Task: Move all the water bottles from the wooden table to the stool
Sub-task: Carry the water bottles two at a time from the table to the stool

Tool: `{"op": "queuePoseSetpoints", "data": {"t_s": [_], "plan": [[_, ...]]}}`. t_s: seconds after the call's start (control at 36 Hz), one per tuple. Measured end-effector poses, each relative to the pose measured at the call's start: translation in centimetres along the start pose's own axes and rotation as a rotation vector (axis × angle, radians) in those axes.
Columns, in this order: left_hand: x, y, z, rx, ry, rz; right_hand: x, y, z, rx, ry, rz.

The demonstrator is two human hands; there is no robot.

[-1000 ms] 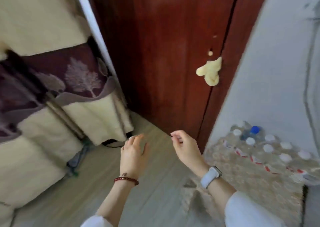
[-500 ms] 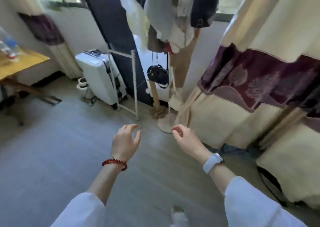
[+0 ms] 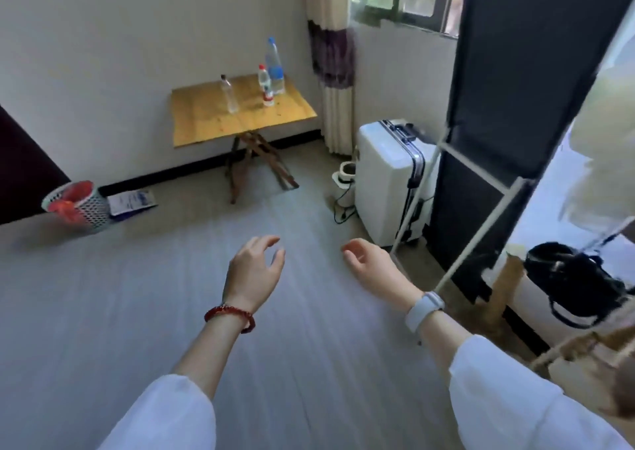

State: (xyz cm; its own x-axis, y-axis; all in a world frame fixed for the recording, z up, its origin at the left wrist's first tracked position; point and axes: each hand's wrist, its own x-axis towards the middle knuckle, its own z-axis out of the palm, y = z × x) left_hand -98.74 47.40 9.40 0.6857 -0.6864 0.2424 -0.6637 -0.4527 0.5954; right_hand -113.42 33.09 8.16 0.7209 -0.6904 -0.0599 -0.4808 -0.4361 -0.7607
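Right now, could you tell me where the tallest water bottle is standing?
In the head view, the blue-capped bottle stands upright at the far right of the wooden table, beside the red-capped bottle, near the curtain.

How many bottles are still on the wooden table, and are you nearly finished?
Not finished. Three bottles still stand on the yellow wooden folding table: a tall blue-capped bottle, a small red-capped bottle and a slim dark-capped bottle. The left hand and right hand are both empty, across the room from the table. The stool is out of view, so finished trips cannot be counted.
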Motion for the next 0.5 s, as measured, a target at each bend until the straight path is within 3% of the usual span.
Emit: {"op": "queuePoseSetpoints", "data": {"t_s": [0.25,0.5], "plan": [[17.5,-10.0,1.4,-0.042,0.107,-0.176,22.6,-3.3,5.9,-0.006,-0.151,-0.086],[43.6,-17.5,-0.7,-0.045,0.218,-0.161,48.1,-10.2,5.7,-0.033,-0.083,-0.124]]}}
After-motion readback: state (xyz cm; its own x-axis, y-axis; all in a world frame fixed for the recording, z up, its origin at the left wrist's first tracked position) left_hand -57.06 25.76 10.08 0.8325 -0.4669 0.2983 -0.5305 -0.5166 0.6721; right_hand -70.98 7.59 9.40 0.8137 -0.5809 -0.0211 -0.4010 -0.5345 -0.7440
